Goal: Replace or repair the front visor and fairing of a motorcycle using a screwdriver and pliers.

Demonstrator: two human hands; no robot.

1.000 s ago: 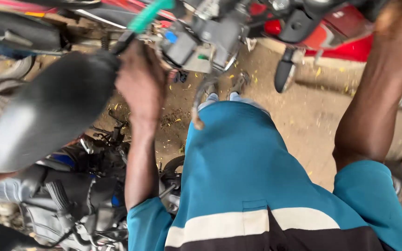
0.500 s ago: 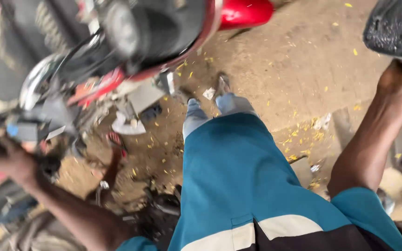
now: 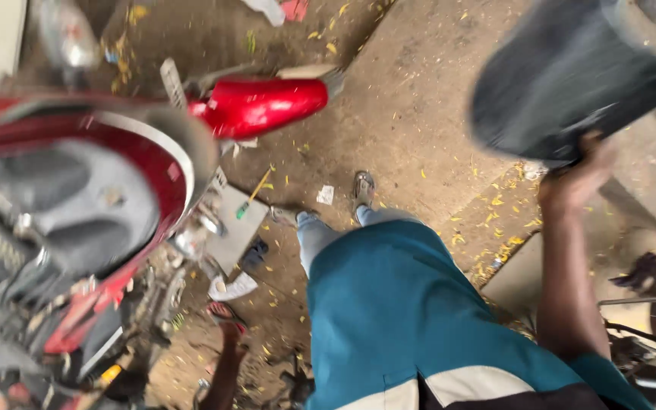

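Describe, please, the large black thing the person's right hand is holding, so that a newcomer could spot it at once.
Start at the red motorcycle filling the left side, then look across the dirt floor to the upper right corner. There the right hand holds up a motorcycle seat, a broad, black, padded shape. It alone is raised off the ground.

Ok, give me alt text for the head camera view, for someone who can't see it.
Looking down, the person's right hand holds up a black motorcycle seat at upper right, while the left hand hangs low beside a red motorcycle with its seat off. A teal shirt fills the middle above a dirt floor strewn with yellow leaves; the image is blurred.
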